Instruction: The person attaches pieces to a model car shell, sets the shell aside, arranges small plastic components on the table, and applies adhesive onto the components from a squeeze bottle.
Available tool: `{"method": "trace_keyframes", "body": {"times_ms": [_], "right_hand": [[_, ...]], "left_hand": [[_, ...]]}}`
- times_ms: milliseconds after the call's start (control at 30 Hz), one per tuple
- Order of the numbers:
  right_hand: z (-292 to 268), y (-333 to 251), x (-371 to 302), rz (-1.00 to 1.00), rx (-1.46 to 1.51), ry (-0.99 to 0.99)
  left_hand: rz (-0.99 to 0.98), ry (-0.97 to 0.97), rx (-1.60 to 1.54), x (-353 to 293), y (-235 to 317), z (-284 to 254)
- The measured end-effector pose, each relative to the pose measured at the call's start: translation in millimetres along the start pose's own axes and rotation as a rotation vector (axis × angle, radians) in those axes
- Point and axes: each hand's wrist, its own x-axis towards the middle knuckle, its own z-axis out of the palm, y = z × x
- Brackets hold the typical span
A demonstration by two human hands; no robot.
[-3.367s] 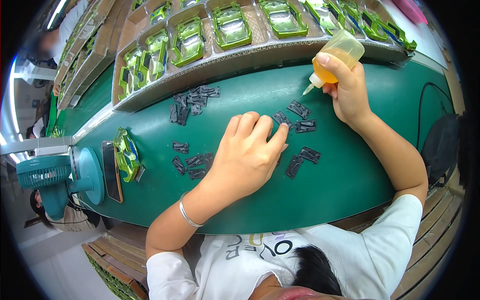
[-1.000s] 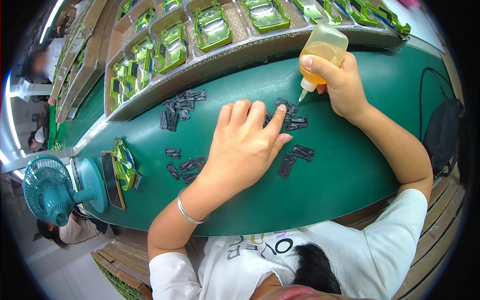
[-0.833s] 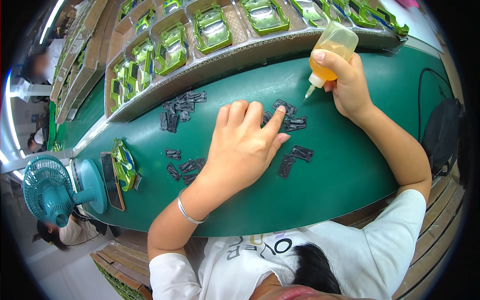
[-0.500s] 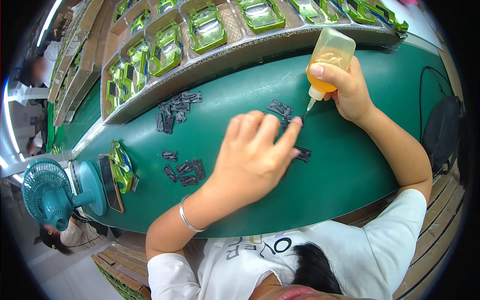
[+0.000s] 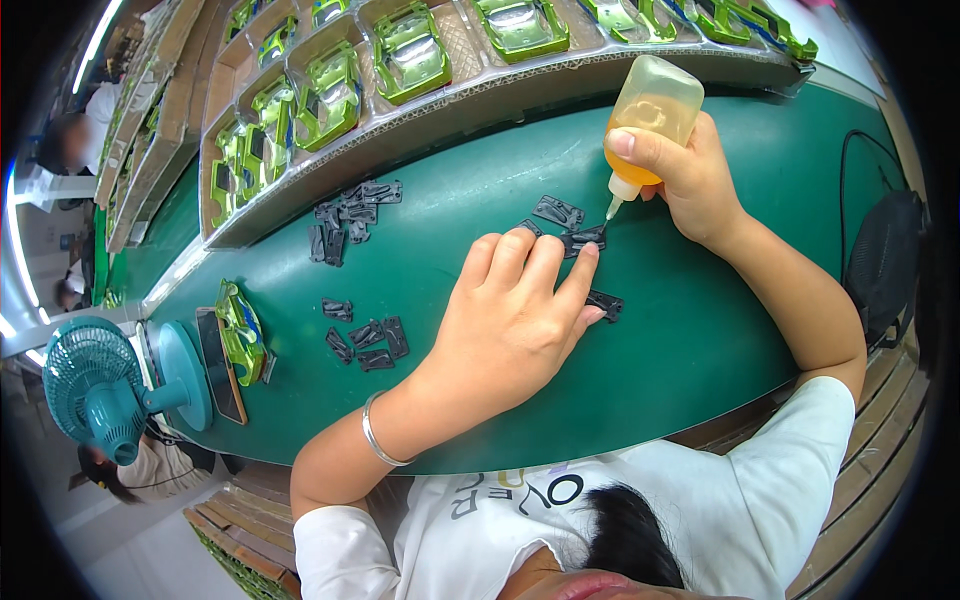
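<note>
The right hand (image 5: 690, 175) is wrapped round a small yellow squeeze bottle (image 5: 652, 115), fingers closed on its body and thumb across the front, tipped so the white nozzle (image 5: 617, 200) points down at a dark plastic part (image 5: 583, 239) on the green table (image 5: 700, 330). The left hand (image 5: 515, 315) lies flat, palm down, fingers stretched out and close together, gripping nothing; its fingertips press on that same part, just beside the nozzle tip. Another dark part (image 5: 557, 211) lies just beyond it, and one more (image 5: 605, 304) sticks out from under the left hand's little-finger side. Further left on the table sit a small group of like parts (image 5: 365, 340) and a looser heap (image 5: 345, 212) by the cardboard tray wall (image 5: 300, 195). The trays hold green toy car bodies (image 5: 410, 52) in rows. At the table's left end stand a teal fan (image 5: 95, 385) and a single green car body (image 5: 240, 330) beside a dark flat slab (image 5: 220, 365). A silver bangle (image 5: 375, 445) circles the left wrist
</note>
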Motion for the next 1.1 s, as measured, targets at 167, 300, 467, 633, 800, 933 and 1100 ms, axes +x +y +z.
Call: {"method": "trace_keyframes", "body": {"times_ms": [167,300,467,633,800,933,1100], "right_hand": [[1,1,0,-0.02,-0.011,0.017],[1,2,1,-0.015,-0.015,0.034],[-2,5,3,-0.035,0.012,0.06],[15,0,-1,-0.005,0.158,0.077],[20,0,-3,-0.007,0.076,-0.013],[22,0,-3,-0.018,0.052,-0.067],[21,-2,-5,-0.019,0.028,-0.081]], "left_hand": [[0.004,0.006,0.005,0,-1,0],[0.002,0.005,0.006,1,-1,-1],[0.002,0.009,-0.002,0,-1,0],[0.003,0.019,0.015,-1,0,0],[-0.001,0.029,0.022,-1,1,0],[-0.005,0.03,0.022,-1,0,1],[-0.002,0.027,0.03,0,1,-2]]}}
